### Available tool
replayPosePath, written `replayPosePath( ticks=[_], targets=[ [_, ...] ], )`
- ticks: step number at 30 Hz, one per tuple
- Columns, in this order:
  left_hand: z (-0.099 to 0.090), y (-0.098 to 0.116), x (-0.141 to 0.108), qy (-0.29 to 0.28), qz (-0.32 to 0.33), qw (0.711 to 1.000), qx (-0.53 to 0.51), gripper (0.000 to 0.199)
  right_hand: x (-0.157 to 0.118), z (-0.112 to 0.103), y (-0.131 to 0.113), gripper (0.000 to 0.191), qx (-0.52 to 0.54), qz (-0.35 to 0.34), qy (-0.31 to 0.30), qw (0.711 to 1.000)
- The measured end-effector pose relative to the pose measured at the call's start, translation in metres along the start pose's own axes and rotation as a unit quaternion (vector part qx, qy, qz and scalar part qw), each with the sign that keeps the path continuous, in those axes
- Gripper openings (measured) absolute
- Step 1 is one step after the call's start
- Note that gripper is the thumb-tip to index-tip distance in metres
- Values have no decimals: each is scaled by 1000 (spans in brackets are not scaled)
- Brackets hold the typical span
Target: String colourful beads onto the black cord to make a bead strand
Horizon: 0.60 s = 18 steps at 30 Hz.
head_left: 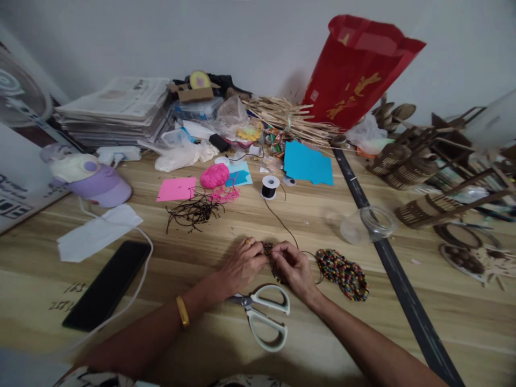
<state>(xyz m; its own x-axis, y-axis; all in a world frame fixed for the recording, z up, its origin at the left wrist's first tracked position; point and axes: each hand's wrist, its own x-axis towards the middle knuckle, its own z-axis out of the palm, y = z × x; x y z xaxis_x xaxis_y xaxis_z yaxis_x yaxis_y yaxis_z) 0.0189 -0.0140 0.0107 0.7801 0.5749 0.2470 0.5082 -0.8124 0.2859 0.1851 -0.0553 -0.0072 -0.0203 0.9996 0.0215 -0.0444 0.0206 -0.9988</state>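
Scissors (249, 307) lie on the table (314, 344) nearest the person, handles spread, and serve as reference. Just beyond them, a short beaded piece (266, 248) is held in both hands: the fingers of the left hand (249, 257) are closed around it, while the thumb and forefinger of the right hand (293, 267) pinch its other end; whether bead or cord lies in that pinch cannot be told. To the right of the scissors, a heap of bead strands (350, 274) lies looped, outside either hand's grip. Beyond the scissors, black cord (279, 218) runs from near the right hand to a spool (269, 192), apparently uncut. Farther beyond and left of them, loose black cord lengths (194, 210) lie tangled. Assessment: work is judged under way; some beads are in place on the held piece, but its fastening and cord trimming appear outstanding. Bead count and knots are not discernible.
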Motion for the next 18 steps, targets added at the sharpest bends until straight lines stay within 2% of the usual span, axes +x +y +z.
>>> replayPosePath(
  ticks=[3,6,8,11,15,18],
  targets=[
    [0,-1,1,26,-11,997,-78,14,0,1,-2,25,13,2,-1,1000],
    [-2,-5,2,64,-63,975,-201,13,0,1,-3,26,7,-3,-1,1000],
    [-5,-8,1,69,-120,951,-276,11,0,1,-2,26,-4,-8,-6,1000],
    [-8,-13,-2,48,-194,907,-371,8,-1,0,-1,23,-52,-38,-13,998],
    [-7,-20,-5,28,-236,843,-482,10,-2,-1,-3,18,-134,-95,-32,986],
    [-5,-23,-6,18,-251,813,-526,13,-2,-1,-5,18,-167,-120,-39,978]
  ],
)
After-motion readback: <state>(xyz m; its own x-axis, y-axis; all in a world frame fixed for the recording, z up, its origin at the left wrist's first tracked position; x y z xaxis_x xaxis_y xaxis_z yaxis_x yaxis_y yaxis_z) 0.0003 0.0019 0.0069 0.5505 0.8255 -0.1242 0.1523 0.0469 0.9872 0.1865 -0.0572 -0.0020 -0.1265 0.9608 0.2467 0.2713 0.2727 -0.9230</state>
